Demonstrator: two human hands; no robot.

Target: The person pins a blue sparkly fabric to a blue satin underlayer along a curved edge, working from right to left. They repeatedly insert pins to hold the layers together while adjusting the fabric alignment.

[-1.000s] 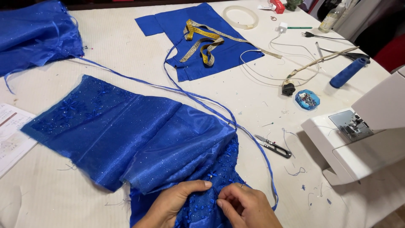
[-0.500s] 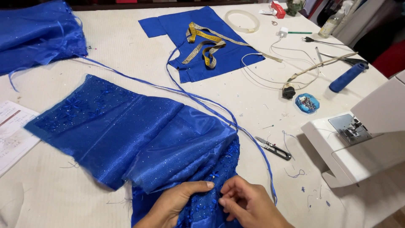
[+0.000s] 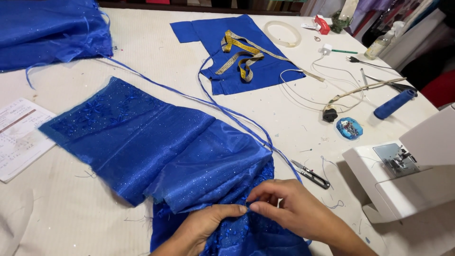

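Two hands at the near edge of a white table (image 3: 142,42), worked over one folded piece of sequinned blue fabric (image 3: 156,147). The left hand (image 3: 201,230) lies flat on the fabric, fingertips pressed to it, fingers nearly straight. The right hand (image 3: 294,208) has thumb and forefinger pinched together on a small spot of the fabric, just beside the left fingertips; whether a pin or needle is held cannot be told. One pair of thread snips (image 3: 310,173) lies just right of the fabric; one white sewing machine (image 3: 407,175) further right. Beyond the fabric: one yellow tape measure (image 3: 241,54) on a smaller blue piece (image 3: 222,33), one blue thread cone (image 3: 393,104), one round pin holder (image 3: 350,128).
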